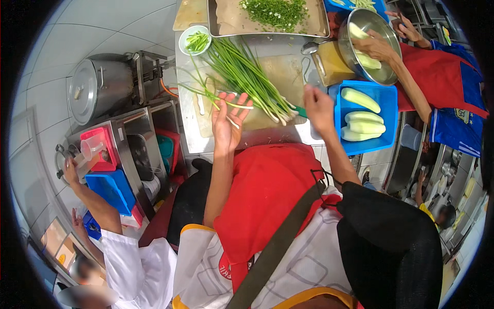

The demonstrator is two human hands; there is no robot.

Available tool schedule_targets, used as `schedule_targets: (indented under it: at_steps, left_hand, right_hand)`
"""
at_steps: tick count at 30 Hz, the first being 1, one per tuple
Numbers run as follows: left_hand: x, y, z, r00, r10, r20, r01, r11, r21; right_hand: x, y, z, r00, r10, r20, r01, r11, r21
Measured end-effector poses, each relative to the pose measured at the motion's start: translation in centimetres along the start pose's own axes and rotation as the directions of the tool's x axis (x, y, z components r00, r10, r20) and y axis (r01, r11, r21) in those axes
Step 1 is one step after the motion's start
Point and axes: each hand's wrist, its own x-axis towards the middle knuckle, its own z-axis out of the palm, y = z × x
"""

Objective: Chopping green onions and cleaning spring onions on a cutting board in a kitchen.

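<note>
My left hand (pixel 227 125), palm up, holds a few loose scallions (pixel 208 94) between thumb and fingers. Their green ends reach out to the left. Beyond it a large bunch of scallions (pixel 247 73) lies across a cutting board (pixel 285 67), white ends toward me. A knife blade shows partly under the bunch, and its green handle (pixel 300 112) sticks out near the white ends. My right hand (pixel 319 110) hovers near the board's right edge, fingers curled and blurred by motion. Nothing shows in it.
A lined metal tray (pixel 210 23) holds chopped scallions. Cut pieces fill a white bowl (pixel 180 43). At right stands a blue basin (pixel 391 116) with several peeled gourds (pixel 361 99). A co-worker handles gourds in a metal bowl (pixel 391 46). Another person reaches toward shelving at left, near a large pot (pixel 112 85).
</note>
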Motion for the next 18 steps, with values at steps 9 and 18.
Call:
schedule_targets:
  at_steps: [9,18]
  left_hand:
    - [0.1,-0.4,0.5,0.997,0.001,0.072,0.000,1.000,-0.010]
    - [-0.1,-0.5,0.6,1.000,0.024,0.005,-0.024,1.000,0.013]
  right_hand:
    - [1.1,-3.7,0.1,0.945,-0.322,-0.065,0.322,0.947,-0.003]
    - [-3.0,-8.1,4.9,0.795,-0.598,0.097,0.572,0.794,0.207]
